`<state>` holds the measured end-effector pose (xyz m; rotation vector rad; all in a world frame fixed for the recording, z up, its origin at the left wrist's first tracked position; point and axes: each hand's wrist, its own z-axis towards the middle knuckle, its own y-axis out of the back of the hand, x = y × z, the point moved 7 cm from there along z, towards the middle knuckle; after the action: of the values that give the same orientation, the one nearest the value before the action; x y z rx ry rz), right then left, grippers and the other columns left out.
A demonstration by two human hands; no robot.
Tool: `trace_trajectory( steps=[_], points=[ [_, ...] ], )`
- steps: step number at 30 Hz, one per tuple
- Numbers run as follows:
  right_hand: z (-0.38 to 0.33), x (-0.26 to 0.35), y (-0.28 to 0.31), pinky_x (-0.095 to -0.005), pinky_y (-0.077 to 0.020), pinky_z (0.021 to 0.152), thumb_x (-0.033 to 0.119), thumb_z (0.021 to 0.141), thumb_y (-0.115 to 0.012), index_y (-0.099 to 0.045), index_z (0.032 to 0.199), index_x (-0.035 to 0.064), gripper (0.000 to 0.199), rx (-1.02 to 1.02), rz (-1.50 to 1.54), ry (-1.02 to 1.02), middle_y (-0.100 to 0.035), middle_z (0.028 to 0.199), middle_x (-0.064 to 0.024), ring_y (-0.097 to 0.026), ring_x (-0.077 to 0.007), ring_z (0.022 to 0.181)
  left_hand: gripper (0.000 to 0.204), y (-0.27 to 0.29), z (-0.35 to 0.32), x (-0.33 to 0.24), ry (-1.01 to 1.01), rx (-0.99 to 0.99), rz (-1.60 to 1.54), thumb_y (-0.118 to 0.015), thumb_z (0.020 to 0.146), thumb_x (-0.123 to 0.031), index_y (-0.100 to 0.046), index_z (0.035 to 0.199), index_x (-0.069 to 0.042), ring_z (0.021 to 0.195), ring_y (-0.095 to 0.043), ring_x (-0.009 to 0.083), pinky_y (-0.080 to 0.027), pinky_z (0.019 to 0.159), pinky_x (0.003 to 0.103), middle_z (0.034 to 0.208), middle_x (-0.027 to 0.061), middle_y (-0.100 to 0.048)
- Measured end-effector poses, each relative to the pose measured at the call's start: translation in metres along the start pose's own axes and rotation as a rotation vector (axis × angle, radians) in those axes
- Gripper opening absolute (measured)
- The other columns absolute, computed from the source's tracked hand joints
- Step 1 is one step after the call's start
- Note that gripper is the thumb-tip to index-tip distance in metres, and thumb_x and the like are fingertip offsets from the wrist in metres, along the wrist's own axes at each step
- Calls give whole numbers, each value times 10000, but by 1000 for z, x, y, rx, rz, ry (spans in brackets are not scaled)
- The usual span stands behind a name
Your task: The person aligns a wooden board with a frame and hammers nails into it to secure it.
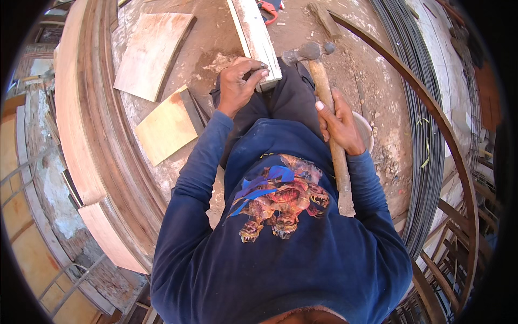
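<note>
A hammer (322, 83) with a wooden handle and a dark metal head is gripped in my right hand (341, 123), its head raised forward beside the wooden beam. That whitish beam (254, 33) runs away from me, its near end between my legs. Over this near end, my left hand (241, 82) is closed, with thumb and forefinger pinched close together. Whatever the pinch holds, if anything, is too small to make out. The hammer's head sits to the right of the beam, apart from it.
Two pale wood pieces (155, 51) (167, 127) lie on the ground to my left, near stacked long boards (81, 108). A red-handled tool (270, 9) lies beyond the beam. Bundled dark rods (418, 108) and a curved metal strip (458, 146) are on the right. Behind my right hand is a bucket (365, 129).
</note>
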<state>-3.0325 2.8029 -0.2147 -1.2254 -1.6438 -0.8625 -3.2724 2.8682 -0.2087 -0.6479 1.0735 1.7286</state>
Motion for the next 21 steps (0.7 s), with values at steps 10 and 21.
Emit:
trace_trajectory(
  steps=[10, 21],
  points=[
    [-13, 15, 4, -238, -341, 418, 293, 1031, -551, -408, 1302, -54, 464, 0, -111, 83, -466, 573, 3, -449, -69, 443, 126, -2, 0, -7, -65, -18, 92, -773, 767, -21, -713, 877, -33, 751, -677, 232, -517, 663, 314, 817, 108, -698],
    [-19, 58, 12, -384, -420, 491, 263, 1006, -581, -458, 1304, -69, 462, -75, -594, 347, -555, 605, -148, -575, -289, 516, 147, -7, -1, -10, -121, -7, 87, -765, 751, -2, -696, 876, -36, 825, -666, 272, -495, 768, 364, 827, 97, -690]
  ],
)
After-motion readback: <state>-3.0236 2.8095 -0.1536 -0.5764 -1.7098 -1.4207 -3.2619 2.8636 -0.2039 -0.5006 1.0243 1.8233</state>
